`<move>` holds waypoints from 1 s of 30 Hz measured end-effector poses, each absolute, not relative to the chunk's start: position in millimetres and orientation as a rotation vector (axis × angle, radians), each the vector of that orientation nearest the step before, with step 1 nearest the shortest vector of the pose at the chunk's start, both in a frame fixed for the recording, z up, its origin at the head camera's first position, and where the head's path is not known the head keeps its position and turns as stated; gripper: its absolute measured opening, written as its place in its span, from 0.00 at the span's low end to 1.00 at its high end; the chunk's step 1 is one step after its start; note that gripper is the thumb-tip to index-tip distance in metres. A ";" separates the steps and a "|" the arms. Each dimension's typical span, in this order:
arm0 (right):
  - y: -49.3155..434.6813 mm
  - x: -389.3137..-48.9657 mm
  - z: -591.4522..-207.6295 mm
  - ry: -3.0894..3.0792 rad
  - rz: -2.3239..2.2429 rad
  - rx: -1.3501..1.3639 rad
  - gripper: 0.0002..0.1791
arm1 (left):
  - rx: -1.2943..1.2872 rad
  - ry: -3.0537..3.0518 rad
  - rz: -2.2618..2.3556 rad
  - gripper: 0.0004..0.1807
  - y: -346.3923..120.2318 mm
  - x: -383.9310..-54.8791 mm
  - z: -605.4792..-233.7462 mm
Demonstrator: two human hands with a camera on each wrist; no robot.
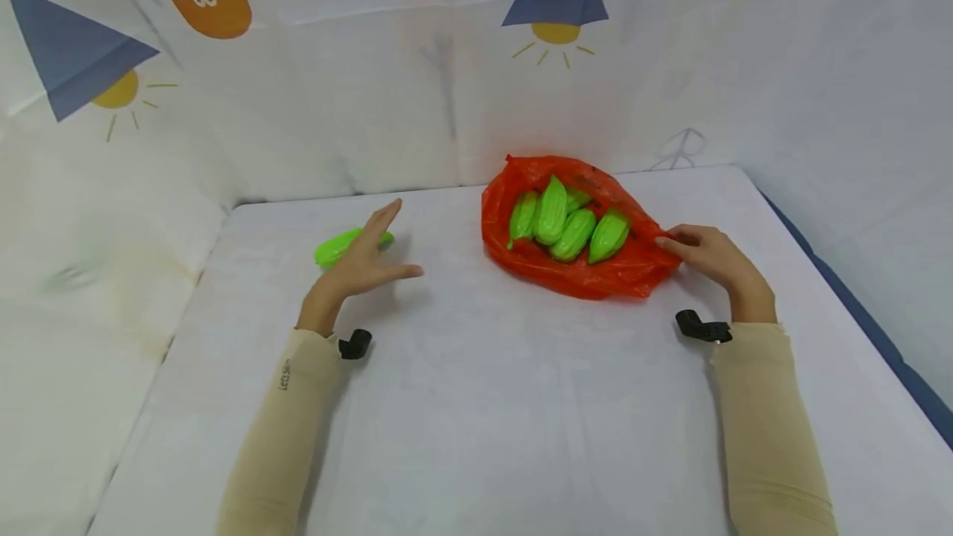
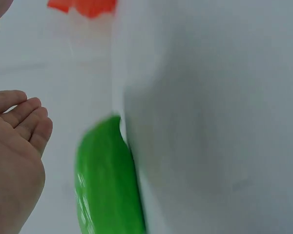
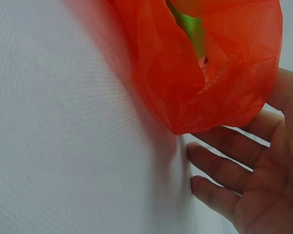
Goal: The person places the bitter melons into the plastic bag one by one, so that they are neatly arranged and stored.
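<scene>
My left hand (image 1: 361, 263) hovers at the left with thumb and fingers spread, holding nothing. Beneath it, partly covered by the fingers, a bright green gourd-like vegetable (image 1: 335, 249) lies on the table. The left wrist view shows that same smooth, shiny vegetable (image 2: 107, 180) beside the palm, apart from the fingers. At the back stands an open red plastic bag (image 1: 588, 284) with several ridged green vegetables (image 1: 552, 212) inside. My right hand (image 1: 722, 261) pinches the bag's right edge between thumb and index finger. In the right wrist view its other fingers (image 3: 219, 168) extend loosely below the bag.
Both hands work over a white-covered table (image 1: 514, 404). A white cloth wall (image 1: 357, 98) printed with blue and orange shapes rises right behind the table's back edge. Dark blue material (image 1: 856, 304) runs along the right edge.
</scene>
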State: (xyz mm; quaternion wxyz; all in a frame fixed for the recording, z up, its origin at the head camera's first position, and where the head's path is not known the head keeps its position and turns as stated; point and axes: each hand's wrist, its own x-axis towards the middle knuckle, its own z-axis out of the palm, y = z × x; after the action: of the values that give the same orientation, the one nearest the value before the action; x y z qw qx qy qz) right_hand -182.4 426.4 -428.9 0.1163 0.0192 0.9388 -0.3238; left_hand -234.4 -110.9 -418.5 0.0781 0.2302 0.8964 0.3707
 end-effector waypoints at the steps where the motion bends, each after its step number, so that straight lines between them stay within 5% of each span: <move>1: 425.5 -183.1 -428.1 2.747 -0.949 0.053 0.37 | 0.661 2.697 1.106 0.63 -121.1 -233.7 -420.9; 17: 426.2 -180.8 -427.0 2.722 -0.948 0.087 0.39 | 0.392 2.818 0.987 0.59 -204.2 -235.4 -432.3; 30: 426.2 -183.8 -427.9 2.707 -0.937 0.097 0.41 | 0.355 2.647 1.087 0.55 -211.2 -225.1 -421.6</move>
State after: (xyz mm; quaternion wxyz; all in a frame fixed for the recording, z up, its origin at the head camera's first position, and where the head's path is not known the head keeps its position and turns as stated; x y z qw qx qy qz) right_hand -183.8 426.2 -427.9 0.1375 0.0335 0.9355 -0.3238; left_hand -225.1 -211.2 -421.6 0.1286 0.1220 0.9104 0.3737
